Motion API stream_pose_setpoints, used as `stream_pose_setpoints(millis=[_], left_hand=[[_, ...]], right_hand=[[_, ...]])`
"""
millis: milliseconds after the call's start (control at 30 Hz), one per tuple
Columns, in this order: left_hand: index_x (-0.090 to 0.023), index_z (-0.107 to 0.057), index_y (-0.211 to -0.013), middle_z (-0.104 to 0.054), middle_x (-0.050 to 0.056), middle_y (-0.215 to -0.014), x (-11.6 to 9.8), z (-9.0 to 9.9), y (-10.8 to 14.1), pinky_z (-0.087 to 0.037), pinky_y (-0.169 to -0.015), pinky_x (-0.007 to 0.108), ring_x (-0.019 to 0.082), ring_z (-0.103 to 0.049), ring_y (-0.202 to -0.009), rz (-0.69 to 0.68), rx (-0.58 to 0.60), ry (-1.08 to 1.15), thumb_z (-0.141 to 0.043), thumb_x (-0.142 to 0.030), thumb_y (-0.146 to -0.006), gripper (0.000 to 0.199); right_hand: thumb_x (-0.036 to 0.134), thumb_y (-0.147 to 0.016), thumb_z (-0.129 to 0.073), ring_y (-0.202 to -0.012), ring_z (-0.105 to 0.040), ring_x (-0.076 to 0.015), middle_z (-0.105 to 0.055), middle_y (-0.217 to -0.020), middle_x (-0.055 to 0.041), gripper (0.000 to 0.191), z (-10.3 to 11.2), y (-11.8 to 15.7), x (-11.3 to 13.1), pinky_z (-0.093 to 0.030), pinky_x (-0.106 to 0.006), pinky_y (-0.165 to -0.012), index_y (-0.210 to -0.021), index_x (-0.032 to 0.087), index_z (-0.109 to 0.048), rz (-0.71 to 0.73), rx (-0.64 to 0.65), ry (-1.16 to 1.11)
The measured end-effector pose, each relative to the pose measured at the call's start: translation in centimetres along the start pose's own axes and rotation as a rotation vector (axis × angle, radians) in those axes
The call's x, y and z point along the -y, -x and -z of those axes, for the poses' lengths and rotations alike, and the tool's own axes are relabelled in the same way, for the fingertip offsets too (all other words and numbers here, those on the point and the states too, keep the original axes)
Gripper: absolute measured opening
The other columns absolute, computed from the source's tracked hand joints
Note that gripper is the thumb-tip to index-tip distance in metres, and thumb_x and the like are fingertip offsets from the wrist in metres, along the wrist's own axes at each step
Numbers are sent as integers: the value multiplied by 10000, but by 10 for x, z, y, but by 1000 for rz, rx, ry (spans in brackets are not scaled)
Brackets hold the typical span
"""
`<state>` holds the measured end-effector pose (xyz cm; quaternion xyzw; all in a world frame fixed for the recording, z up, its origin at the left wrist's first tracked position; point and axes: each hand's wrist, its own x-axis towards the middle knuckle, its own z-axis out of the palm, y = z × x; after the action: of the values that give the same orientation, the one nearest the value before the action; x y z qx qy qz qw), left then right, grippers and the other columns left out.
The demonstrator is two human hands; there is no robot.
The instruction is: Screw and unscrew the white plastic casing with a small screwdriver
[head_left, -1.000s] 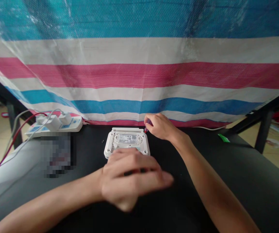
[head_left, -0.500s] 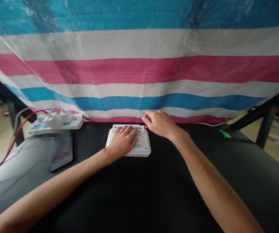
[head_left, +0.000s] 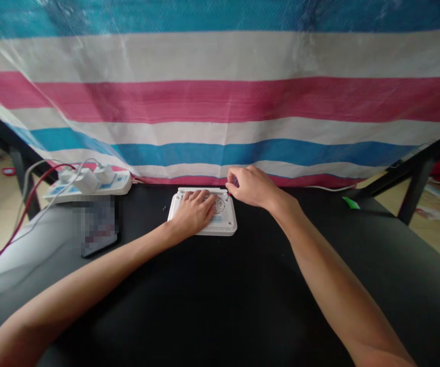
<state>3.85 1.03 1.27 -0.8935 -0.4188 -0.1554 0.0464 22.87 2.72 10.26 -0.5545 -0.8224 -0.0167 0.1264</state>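
Observation:
A white router-like device (head_left: 225, 224) lies on the black table (head_left: 212, 285), its vented face up. My left hand (head_left: 193, 211) rests flat on the left part of the device, fingers spread a little, holding nothing. At the device's back right corner, my right hand (head_left: 251, 186) pinches a small red-tipped tool (head_left: 229, 194), which looks like a screwdriver. The tool's lower end meets the device near a corner hole. Most of the tool is hidden by the fingers.
A white power strip (head_left: 118, 183) with plugs and cables stands at the back left. In front of it lies a dark, blurred phone-like object (head_left: 101, 229). A green piece (head_left: 351, 203) is at the right. Behind the table hangs a striped sheet (head_left: 220, 102).
The whole view has shifted slightly upward in the picture. My right hand has turned a little at the tool, and my left hand stays on the device.

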Motion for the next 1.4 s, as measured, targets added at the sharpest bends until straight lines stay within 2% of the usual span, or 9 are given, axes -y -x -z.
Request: stream_pose_setpoints(millis=[133,267,400,567,700,867,1100,1300,1400], left_hand=[[-200,-556,-1272,-598,121,-1241,1,4,-2,-425,-940,450,283,-578,-1108,4,27,-11,-365,-302,-1012,339],[-228,-588,-1259,-625,100,-1198,6,9,-6,-438,-894,430,271,-607,-1039,-49,76,-27,-386,-334,-1015,334],[-225,-598,-1261,-633,98,-1180,11,8,-6,-450,-877,413,262,-614,-1026,-78,47,-33,-377,-355,-1024,349],[-207,-587,-1258,-620,112,-1198,11,5,-4,-456,-888,439,276,-601,-1044,-87,21,-24,-357,-350,-1029,355],[-206,-582,-1246,-611,105,-1209,10,6,-5,-455,-917,441,275,-589,-1078,-81,33,-15,-351,-343,-1031,344],[-202,-576,-1261,-605,114,-1224,11,6,-5,-458,-928,453,279,-592,-1085,-84,39,-14,-356,-339,-1032,346],[-199,-584,-1254,-608,114,-1234,11,3,-4,-461,-942,458,283,-594,-1098,-79,28,-12,-364,-338,-1031,343],[-205,-572,-1268,-608,109,-1232,13,4,-5,-460,-939,455,276,-597,-1087,-85,39,-2,-359,-340,-1032,346],[-201,-569,-1267,-604,111,-1236,14,3,-5,-457,-942,453,277,-596,-1087,-91,46,3,-353,-344,-1033,349]], right_hand=[[147,-832,-555,-802,-648,-210,-743,-872,-75,120,-2,-3,-4,-371,-282,-691,-821,182,-669,86,25,-62],[182,-884,-507,-755,-642,-211,-736,-829,-75,180,-6,-5,-5,-353,-292,-665,-821,183,-676,46,-18,-21],[239,-867,-564,-747,-636,-218,-729,-814,-76,115,-4,-3,-6,-351,-290,-651,-860,187,-666,-1,-30,-36],[123,-834,-542,-767,-633,-187,-727,-820,-47,134,0,-4,-8,-364,-266,-683,-784,193,-644,101,26,-113],[181,-897,-501,-783,-649,-202,-732,-817,-59,185,-5,-7,-10,-360,-276,-683,-809,195,-662,30,-1,-66],[206,-842,-594,-818,-653,-214,-737,-871,-73,72,-2,-3,-10,-383,-271,-691,-870,189,-657,27,11,-59],[146,-841,-575,-740,-647,-185,-731,-780,-56,135,1,-3,-4,-380,-259,-668,-742,188,-656,75,35,-78],[238,-894,-563,-814,-679,-221,-747,-828,-88,156,-7,-7,-10,-429,-273,-701,-815,183,-686,-5,-18,-65],[145,-831,-618,-841,-691,-215,-758,-902,-92,113,-7,-7,-16,-474,-272,-748,-900,162,-706,6,-6,-209]])
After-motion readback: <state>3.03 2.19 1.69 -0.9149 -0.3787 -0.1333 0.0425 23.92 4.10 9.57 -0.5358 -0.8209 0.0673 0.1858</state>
